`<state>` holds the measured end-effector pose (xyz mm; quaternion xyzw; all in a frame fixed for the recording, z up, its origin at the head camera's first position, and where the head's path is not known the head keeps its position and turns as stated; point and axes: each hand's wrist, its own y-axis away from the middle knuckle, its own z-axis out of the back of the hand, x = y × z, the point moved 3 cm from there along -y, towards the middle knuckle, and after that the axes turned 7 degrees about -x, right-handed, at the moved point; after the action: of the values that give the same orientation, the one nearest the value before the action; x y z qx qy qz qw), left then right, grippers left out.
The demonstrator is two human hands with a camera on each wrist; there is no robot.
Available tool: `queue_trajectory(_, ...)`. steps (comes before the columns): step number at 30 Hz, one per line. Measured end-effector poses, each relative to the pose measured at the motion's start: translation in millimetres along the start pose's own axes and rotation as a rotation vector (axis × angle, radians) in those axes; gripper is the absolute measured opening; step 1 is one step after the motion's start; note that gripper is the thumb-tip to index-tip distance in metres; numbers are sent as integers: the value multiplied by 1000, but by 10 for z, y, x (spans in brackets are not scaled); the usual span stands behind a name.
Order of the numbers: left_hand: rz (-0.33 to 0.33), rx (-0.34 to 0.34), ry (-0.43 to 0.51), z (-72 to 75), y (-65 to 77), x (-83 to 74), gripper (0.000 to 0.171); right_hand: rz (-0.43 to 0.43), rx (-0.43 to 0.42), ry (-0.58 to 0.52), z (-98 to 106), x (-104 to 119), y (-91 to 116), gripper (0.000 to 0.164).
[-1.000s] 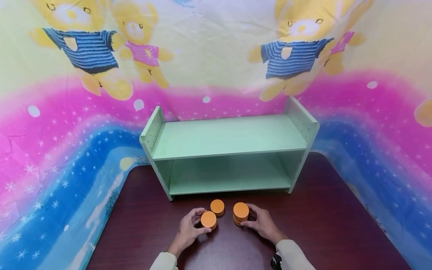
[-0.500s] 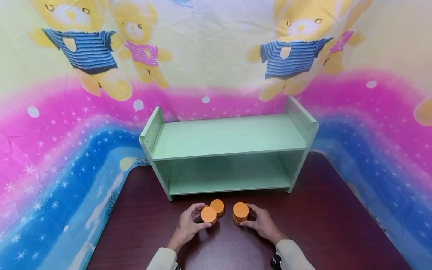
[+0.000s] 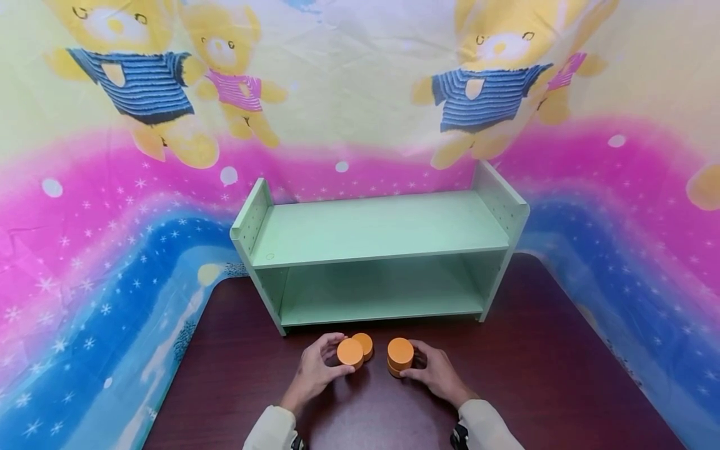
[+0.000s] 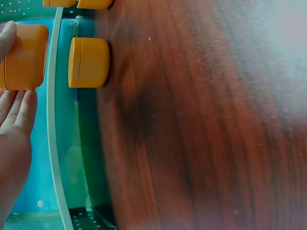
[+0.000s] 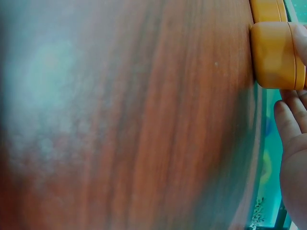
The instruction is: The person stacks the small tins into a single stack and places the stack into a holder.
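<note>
Left grip [image 3: 315, 370] is half-curled round an orange tub [image 3: 350, 353], right grip [image 3: 437, 373] pinching a second tub [image 3: 400, 351]. Both are midway between the worktop [image 3: 540, 369] side edges (third tub [image 3: 367, 343] peeking out behind the left one).

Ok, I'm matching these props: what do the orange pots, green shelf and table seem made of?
Orange pots: probably satin plastic; smooth, rounded, with a seam.
Green shelf: perhaps painted or laminated board, fairly matte; panels with small holes.
Table: glossy wood or lookalike laminate; grain and hazy reflections.
</note>
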<state>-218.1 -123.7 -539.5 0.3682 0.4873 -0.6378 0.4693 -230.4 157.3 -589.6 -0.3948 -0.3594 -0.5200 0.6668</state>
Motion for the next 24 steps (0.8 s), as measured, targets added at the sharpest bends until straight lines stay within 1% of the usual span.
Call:
queue_trajectory(3,-5,-2,-8,-6,-28,-23,60,1,2,5,-1,0,-1,68)
queue_trajectory(7,15,-5,-13,-26,-58,-47,61,4,0,8,-1,-6,-1,68)
queue_trajectory(11,23,-12,11,-61,-82,-68,61,6,-7,16,-1,-9,1,69)
queue_trajectory(15,20,-15,7,-102,-99,-119,61,6,-9,26,0,-7,2,69)
queue_trajectory(16,17,-13,-2,-110,-101,-147,61,5,-8,28,0,-7,3,69)
queue_trajectory(20,-4,2,-4,-118,-94,-352,58,-2,-6,29,3,-5,7,69)
queue_trajectory(22,-4,9,2,-117,-93,-450,57,-2,-5,24,4,-4,12,69)
queue_trajectory(24,-5,12,5,-123,-95,-502,57,-2,-1,22,5,-6,17,69)
